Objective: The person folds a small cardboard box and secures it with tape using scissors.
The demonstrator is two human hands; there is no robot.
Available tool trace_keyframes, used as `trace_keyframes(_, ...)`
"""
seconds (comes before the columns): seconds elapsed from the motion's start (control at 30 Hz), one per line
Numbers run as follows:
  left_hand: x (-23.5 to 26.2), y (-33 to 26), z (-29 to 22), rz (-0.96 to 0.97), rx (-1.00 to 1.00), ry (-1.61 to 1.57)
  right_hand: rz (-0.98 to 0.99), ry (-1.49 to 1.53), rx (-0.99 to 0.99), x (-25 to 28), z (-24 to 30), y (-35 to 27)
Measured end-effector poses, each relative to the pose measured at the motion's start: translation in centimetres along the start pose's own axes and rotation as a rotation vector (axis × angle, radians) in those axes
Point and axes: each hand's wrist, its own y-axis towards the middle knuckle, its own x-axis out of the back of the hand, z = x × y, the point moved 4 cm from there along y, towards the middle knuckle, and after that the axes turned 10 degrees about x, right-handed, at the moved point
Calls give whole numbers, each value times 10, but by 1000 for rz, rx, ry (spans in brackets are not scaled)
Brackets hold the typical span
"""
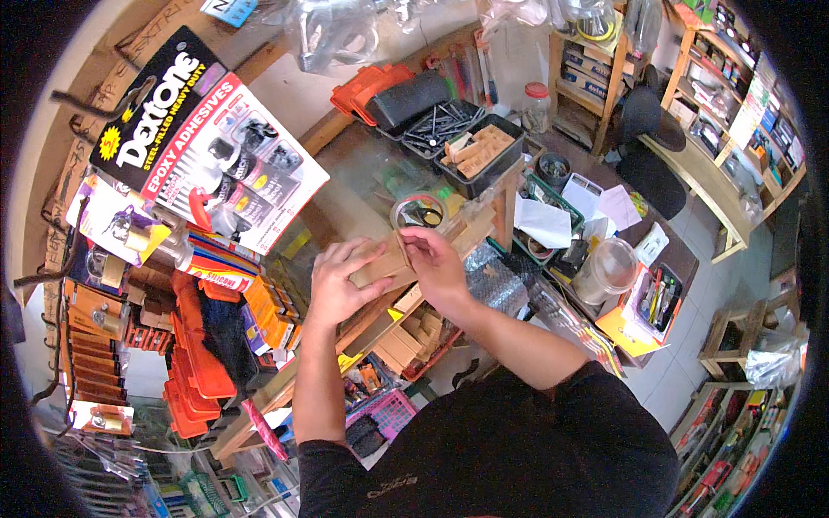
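Observation:
Between my hands, above the glass-topped counter [332, 203], is a small brown cardboard box [382, 264]. My left hand [344, 274] is wrapped round its left part, with the fingers over the top. At its right end, my right hand [434, 266] pinches the upright edge with thumb and fingers. The box's contents cannot be seen. Just beyond my right fingers, a round clear-rimmed thing [418, 210], perhaps a roll of tape, rests on the counter. Similar brown boxes [481, 152] fill a black bin farther back.
A black tray of bolts [442, 126] stands beside the bin. Hanging packages [233, 164] crowd the left. Below the counter, an open drawer [406, 345] holds more brown boxes. To the right are a clear plastic jar [604, 268], papers [544, 223] and a wooden bench [695, 190].

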Motion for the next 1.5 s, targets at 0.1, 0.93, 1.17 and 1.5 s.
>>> trace_keyframes(0.1, 0, 0, 1, 8, -1, -4, 36, -259, 92, 2, 7, -2)
trace_keyframes(0.93, -1, 3, 5, 23, -9, -77, 388, -660, 368, 10, 27, -19)
trace_keyframes(1.17, -4, 4, 6, 16, -1, -26, 378, -620, 420, 14, 38, -16)
trace_keyframes(1.5, -2, 3, 7, 18, -16, -95, 475, -754, 381, 7, 63, 1)
